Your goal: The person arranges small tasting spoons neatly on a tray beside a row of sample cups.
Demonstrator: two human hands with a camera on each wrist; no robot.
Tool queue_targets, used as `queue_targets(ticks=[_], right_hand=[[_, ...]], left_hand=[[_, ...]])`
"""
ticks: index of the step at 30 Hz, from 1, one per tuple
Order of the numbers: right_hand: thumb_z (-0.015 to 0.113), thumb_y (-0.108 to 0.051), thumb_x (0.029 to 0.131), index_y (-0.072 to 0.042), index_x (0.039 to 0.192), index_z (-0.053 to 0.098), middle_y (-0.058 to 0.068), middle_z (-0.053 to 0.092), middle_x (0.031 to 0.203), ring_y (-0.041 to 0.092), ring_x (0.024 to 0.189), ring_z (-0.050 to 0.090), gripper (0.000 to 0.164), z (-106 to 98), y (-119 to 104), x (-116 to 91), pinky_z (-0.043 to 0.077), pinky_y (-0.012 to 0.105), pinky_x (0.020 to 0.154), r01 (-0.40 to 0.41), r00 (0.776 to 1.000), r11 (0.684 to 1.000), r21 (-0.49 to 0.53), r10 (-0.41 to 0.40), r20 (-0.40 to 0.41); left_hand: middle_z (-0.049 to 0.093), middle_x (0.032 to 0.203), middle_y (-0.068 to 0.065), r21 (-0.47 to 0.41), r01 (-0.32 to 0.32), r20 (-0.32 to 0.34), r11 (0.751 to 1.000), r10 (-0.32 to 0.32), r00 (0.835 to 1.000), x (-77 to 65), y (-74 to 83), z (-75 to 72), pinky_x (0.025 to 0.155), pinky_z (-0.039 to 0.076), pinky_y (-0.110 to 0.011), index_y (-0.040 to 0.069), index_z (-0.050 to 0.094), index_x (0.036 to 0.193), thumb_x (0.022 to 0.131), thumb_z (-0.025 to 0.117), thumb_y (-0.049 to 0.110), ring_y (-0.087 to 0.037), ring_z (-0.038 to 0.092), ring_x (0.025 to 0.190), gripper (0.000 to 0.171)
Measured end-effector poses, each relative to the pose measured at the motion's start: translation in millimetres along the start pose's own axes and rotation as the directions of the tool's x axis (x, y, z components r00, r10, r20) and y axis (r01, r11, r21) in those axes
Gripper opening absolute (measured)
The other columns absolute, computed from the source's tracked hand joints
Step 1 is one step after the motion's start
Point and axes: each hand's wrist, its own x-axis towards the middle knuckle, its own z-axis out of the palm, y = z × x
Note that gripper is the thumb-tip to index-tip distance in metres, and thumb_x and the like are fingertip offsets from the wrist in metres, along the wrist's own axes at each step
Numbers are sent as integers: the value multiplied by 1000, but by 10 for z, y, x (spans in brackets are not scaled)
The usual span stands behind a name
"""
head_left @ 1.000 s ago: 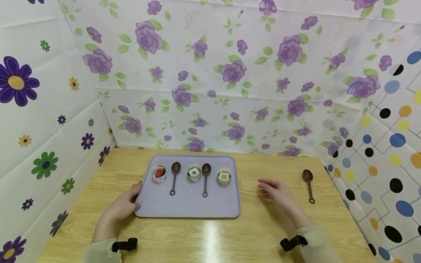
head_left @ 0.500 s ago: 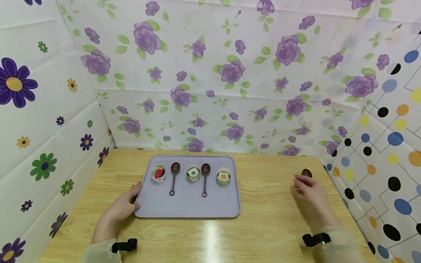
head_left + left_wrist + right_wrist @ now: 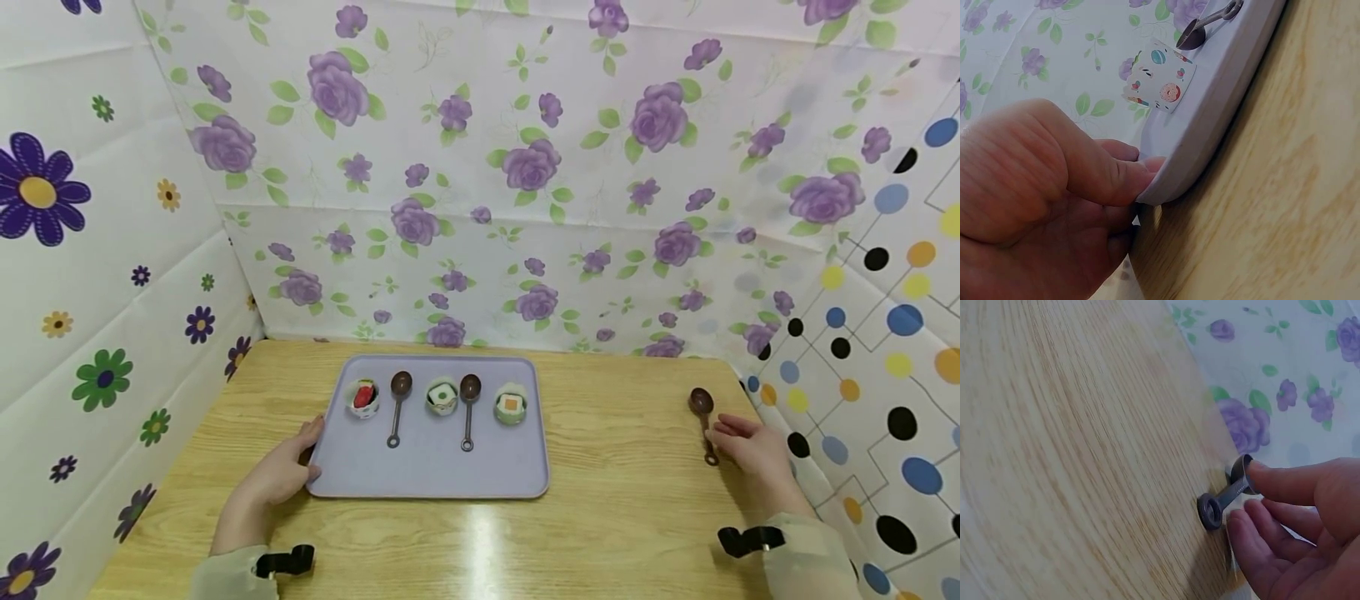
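Note:
My left hand [image 3: 279,468] pinches the left rim of a lilac tray [image 3: 420,475]; the left wrist view shows the thumb over its corner [image 3: 1163,187]. On the tray stand several small cups: one with something red [image 3: 363,397], one with a white and green piece [image 3: 442,395], one green with a white and orange piece [image 3: 511,403]. Two brown spoons [image 3: 397,408] [image 3: 468,410] lie between them. My right hand [image 3: 753,454] reaches a third brown spoon [image 3: 702,402] on the table, fingertips right at its handle. In the right wrist view, thumb and fingers stand apart around the ring-ended handle [image 3: 1230,493].
A light wooden table [image 3: 615,517] lies under everything. Flowered sheets [image 3: 480,167] rise behind it and at the left, and a dotted sheet [image 3: 885,350] borders the right side, close to my right hand.
My right hand has moved right across the table, passing over the third spoon and coming to its handle from the right. The left hand stays at the tray.

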Motion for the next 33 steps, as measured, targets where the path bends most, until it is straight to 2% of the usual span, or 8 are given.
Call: queue_targets(ticks=[4,8,10,14,17,21,28,33], right_hand=[[78,-23,99,12,156,44,23,67,142,-20,86,55,75,-24,12,36,52,9,76,15,997,998,-62,-10,73],[82,-22,96,13,154,47,20,69,139,-20,88,53,76,-12,30,68,51,8,76,11,997,998,-60,-7,71],[82,-22,96,12,152,50,17,72,136,-15,92,55,73,6,44,86,50,8,76,1,999,997,-71,3,50],[82,-24,95,9,146,60,13,77,126,4,104,61,64,35,49,107,45,9,73,-20,1000,990,-139,19,-11],[81,-22,96,9,143,63,8,81,110,9,97,65,59,53,35,118,47,12,70,-38,999,988,-147,35,-26],[79,-16,96,12,143,61,-4,78,94,6,78,68,57,54,23,130,56,20,66,-76,997,994,-84,76,-1],[76,-17,98,13,141,61,-5,78,90,13,75,72,54,34,1,153,56,25,66,-74,996,989,-126,80,42],[77,-16,98,13,142,61,-7,76,88,12,74,71,55,36,8,173,57,26,66,-98,994,992,-83,102,46]], left_hand=[[5,172,-34,-7,2,2,1000,-2,1000,0,0,2,125,5,-70,-8,14,166,93,59,-12,-54,0,159,86],[5,172,-34,-3,6,0,1000,-6,1000,3,4,1,125,6,-70,-8,14,166,93,60,-12,-54,1,159,86],[5,172,-34,3,5,0,1000,-5,1000,7,5,0,125,6,-70,-9,15,165,92,60,-12,-54,1,159,86],[6,173,-33,10,1,-2,1000,-1,1000,12,3,2,125,6,-70,-10,16,165,92,61,-11,-54,2,159,86],[7,173,-33,15,0,-4,1000,0,1000,9,0,3,125,6,-70,-10,16,165,92,61,-11,-54,3,159,85],[7,173,-33,16,-4,-6,1000,4,1000,13,-2,3,125,6,-70,-10,16,165,92,61,-11,-54,3,159,86],[7,172,-34,19,-7,-9,1000,7,1000,19,-14,7,125,7,-70,-10,16,165,92,60,-11,-54,3,159,85],[6,172,-34,15,-2,-9,1000,3,1000,13,-21,7,125,6,-70,-9,15,165,93,60,-11,-54,2,159,85]])
